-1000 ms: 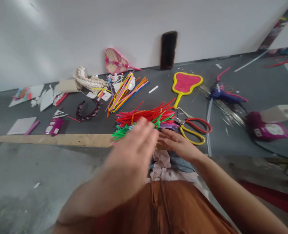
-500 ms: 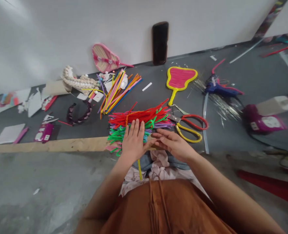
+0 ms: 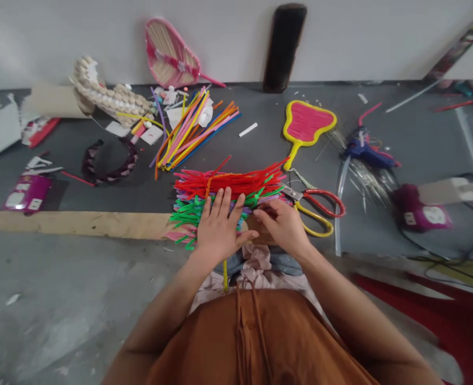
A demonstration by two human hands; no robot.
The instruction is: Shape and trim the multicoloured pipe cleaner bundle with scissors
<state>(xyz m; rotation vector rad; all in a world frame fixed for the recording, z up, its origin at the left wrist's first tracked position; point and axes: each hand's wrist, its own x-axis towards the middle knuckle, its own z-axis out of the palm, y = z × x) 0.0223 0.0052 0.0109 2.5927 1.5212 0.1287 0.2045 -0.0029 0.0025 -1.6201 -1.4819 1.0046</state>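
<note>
A bundle of pipe cleaners (image 3: 236, 184), red, green, purple and pink, lies across the table's front edge. My left hand (image 3: 220, 222) rests flat on it, fingers stretched out and slightly spread. At the bundle's lower right, my right hand (image 3: 282, 223) has its fingers curled and its thumb drawn in towards them. What lies between those fingertips is too small to make out. Scissors (image 3: 314, 206) with one red and one yellow handle lie just right of the bundle, their blades touching its end. A yellow pipe cleaner (image 3: 225, 275) hangs below my left hand.
A yellow-edged pink fan shape (image 3: 310, 124) lies behind the scissors. Further left are loose pipe cleaners (image 3: 192, 133) and a dark braided headband (image 3: 110, 163). A phone (image 3: 284, 48) and a pink leaf-shaped fan (image 3: 172, 53) lean on the wall. A blue glue gun (image 3: 366, 152) lies right.
My right hand's fingers have curled in from a straighter pose at the bundle's right side. My left hand stays flat on the bundle. The camera view has shifted slightly.
</note>
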